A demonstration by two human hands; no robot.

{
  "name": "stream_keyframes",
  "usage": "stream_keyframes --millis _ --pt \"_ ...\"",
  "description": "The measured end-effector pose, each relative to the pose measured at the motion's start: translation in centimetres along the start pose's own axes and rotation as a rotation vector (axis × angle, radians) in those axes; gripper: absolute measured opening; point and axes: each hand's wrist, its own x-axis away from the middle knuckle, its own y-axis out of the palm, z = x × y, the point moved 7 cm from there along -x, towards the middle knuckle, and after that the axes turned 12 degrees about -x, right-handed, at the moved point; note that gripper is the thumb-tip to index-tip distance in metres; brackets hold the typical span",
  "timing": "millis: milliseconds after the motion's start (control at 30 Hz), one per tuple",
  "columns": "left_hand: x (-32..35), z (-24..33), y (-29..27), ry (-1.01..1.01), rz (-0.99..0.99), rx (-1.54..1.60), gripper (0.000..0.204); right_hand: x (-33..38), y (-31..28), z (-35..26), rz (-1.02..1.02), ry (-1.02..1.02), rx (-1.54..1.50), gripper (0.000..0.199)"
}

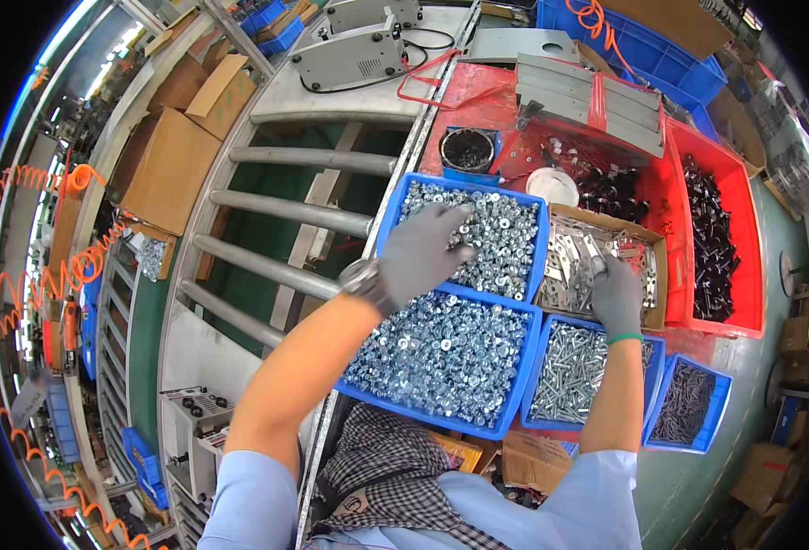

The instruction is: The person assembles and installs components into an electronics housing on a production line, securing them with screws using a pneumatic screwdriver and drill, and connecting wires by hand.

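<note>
My left hand (423,255), in a grey glove with a watch at the wrist, reaches over a blue bin (541,240) of silvery flanged nuts (499,229). Its thumb and fingers are apart, and I see nothing between them. My right hand (617,298), also gloved in grey, is at a cardboard box (659,275) of flat metal brackets (565,252). Thumb and fingertips are closed on one small metal bracket (592,246), which stands up from the others. Nearer to me sits a second blue bin (531,367) full of similar shiny nuts.
Blue bins of long screws (565,371) and dark screws (686,403) stand at the near right. A red bin (760,266) holds black parts. Farther back are a round black tub (468,151), a white lid (553,186) and grey metal panels (588,101). Conveyor rollers (285,211) run along the left.
</note>
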Motion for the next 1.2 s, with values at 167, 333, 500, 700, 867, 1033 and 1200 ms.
stream_keyframes --millis 167,333,500,700,867,1033,1200 --pt "-3.3 1.1 4.4 0.008 -0.213 -0.054 0.044 0.4 -0.2 -1.0 0.066 -0.044 0.007 0.03" --pt "-2.7 -0.2 4.6 0.089 -0.274 0.009 0.025 0.6 -1.0 -2.1 0.154 -0.165 -0.164 0.018" --pt "-1.6 0.1 3.8 0.087 -0.181 -0.054 0.017 0.3 0.1 -2.1 0.065 -0.118 -0.114 0.021" --pt "-1.5 -1.2 3.6 -0.073 -0.165 -0.07 0.018 0.9 0.3 -2.9 0.022 -0.083 -0.026 0.026" --pt "-1.7 -4.6 4.3 -0.1 -0.037 0.068 0.026 0.6 0.1 -2.3 0.043 -0.082 -0.04 0.026" --pt "0.7 -5.0 1.0 -0.462 0.067 1.202 0.025 0.6 0.0 -2.0 0.031 -0.116 0.028 0.027" --pt "12.9 -9.2 -4.8 -0.525 -0.065 1.228 0.033 -0.3 0.6 -2.5 0.077 -0.078 0.028 0.027"
